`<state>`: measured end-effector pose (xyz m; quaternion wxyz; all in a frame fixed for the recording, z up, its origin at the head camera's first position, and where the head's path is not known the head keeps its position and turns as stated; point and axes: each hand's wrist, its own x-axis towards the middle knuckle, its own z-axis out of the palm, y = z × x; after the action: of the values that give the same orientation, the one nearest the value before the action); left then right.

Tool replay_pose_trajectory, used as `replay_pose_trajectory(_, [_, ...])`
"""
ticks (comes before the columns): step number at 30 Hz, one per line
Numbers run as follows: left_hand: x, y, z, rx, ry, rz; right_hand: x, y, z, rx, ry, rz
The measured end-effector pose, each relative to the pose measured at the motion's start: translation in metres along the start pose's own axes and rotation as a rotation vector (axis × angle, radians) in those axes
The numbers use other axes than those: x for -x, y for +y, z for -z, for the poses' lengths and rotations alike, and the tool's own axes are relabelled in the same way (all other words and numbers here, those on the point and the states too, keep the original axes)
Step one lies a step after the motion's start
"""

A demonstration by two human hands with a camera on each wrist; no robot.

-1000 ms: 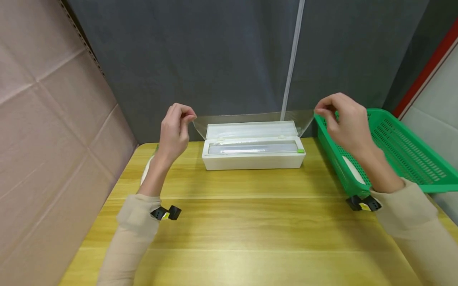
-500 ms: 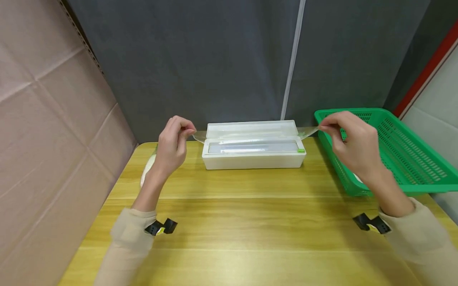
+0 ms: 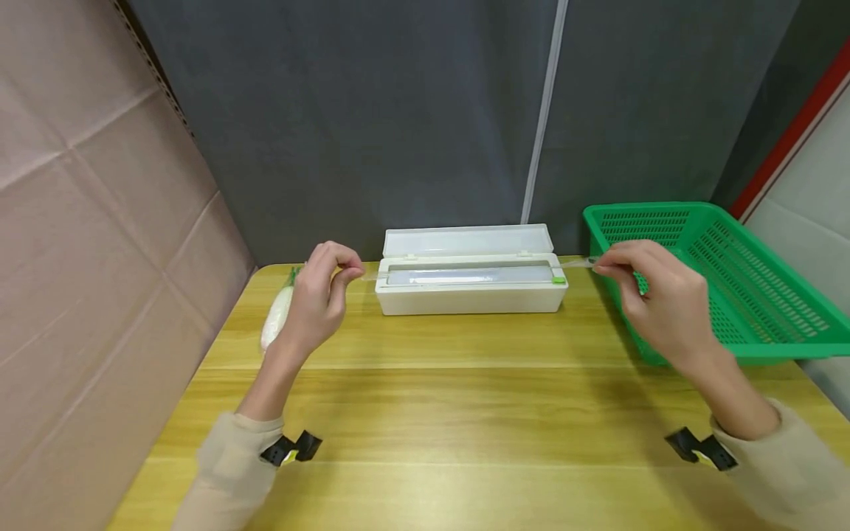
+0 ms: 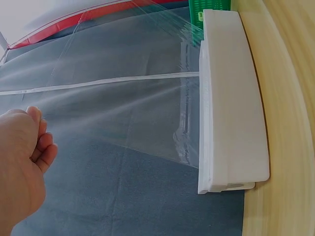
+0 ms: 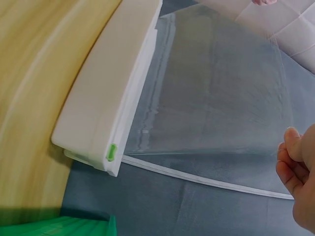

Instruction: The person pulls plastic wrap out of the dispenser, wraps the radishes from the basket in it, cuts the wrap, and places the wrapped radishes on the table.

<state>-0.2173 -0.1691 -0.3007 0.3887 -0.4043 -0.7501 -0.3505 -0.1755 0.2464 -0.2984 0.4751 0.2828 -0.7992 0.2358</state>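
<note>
A white cling film box (image 3: 471, 301) stands near the table's back edge, its lid (image 3: 468, 242) tipped back. A sheet of clear cling film (image 4: 123, 110) rises from its opening and is stretched between both hands. My left hand (image 3: 317, 299) pinches one corner, thumb against fingertips, left of the box. My right hand (image 3: 664, 301) pinches the opposite corner on the right, beside the green basket. In the right wrist view the taut cling film (image 5: 221, 83) spreads from the box, which has a small green slider (image 5: 111, 152) at its end.
A pale, long vegetable (image 3: 277, 316) with a green end lies at the left, partly behind the left wrist. On the right sits a green plastic basket (image 3: 764, 349). A dark grey curtain (image 3: 372, 118) hangs behind the table, with a pinkish quilted wall (image 3: 99, 258) at the left.
Both hands have come down and slightly nearer, drawing the film's edge from above the raised lid down to about the level of the box opening. The box stays in place.
</note>
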Motion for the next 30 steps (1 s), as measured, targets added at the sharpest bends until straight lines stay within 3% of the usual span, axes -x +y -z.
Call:
replay_pose_trajectory(11, [0.014,0.008,0.002,0.061,-0.022,0.002,0.013,-0.003,-0.001,-0.036,0.034,0.006])
replay_pose_trajectory(20, [0.025,0.013,0.002,0.110,-0.060,0.041,0.025,-0.009,0.002,-0.024,-0.037,-0.025])
replay_pose_trajectory(30, [0.043,0.012,0.002,0.088,-0.096,0.009,0.043,-0.024,-0.008,-0.088,-0.081,0.004])
